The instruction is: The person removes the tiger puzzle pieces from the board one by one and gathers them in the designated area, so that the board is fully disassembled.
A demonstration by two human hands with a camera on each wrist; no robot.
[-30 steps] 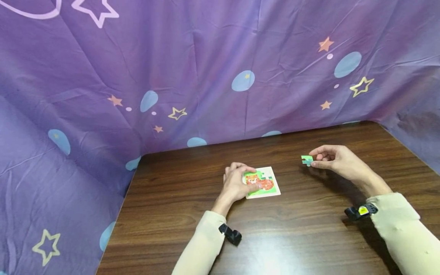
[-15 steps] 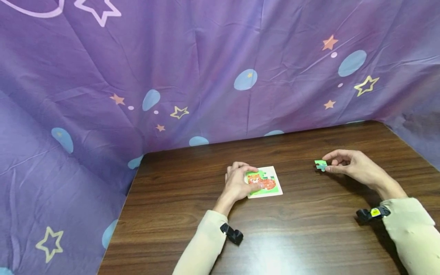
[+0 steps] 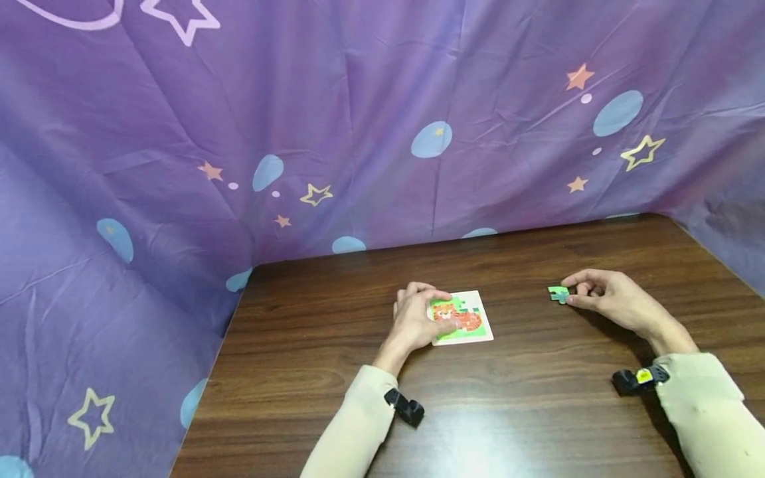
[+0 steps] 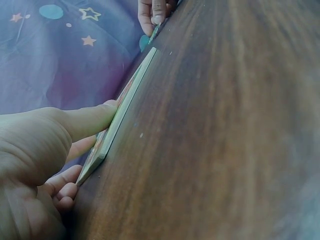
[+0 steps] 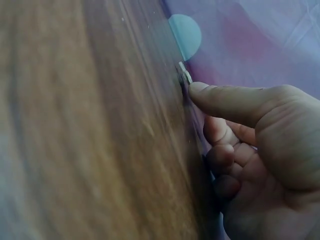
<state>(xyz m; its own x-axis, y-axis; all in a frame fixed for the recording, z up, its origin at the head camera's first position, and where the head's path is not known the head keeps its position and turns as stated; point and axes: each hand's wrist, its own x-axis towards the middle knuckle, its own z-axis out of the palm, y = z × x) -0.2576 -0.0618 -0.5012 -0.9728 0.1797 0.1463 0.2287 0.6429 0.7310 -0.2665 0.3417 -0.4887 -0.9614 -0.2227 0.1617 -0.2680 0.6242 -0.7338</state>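
A square wooden jigsaw puzzle (image 3: 475, 330) with an orange tiger on green lies flat on the table in the head view, with a gap near its upper right. My left hand (image 3: 414, 318) holds it at its left side, thumb on the picture and fingers about the left edge. To the right, my right hand (image 3: 621, 300) pinches a green and teal puzzle piece (image 3: 558, 294) between thumb and index finger. In the right wrist view the piece (image 5: 185, 73) shows edge-on beyond the thumb, very low over the table; contact cannot be told.
The brown wooden table (image 3: 335, 372) runs back to a purple cloth (image 3: 382, 133) with stars and blue ovals, which also hangs along the left and right sides. Black straps (image 3: 405, 407) with small devices sit on both wrists.
My right hand has moved right and a little nearer to me with the puzzle piece, lowering at the end. My left hand stays on the puzzle. The head view has shifted slightly.
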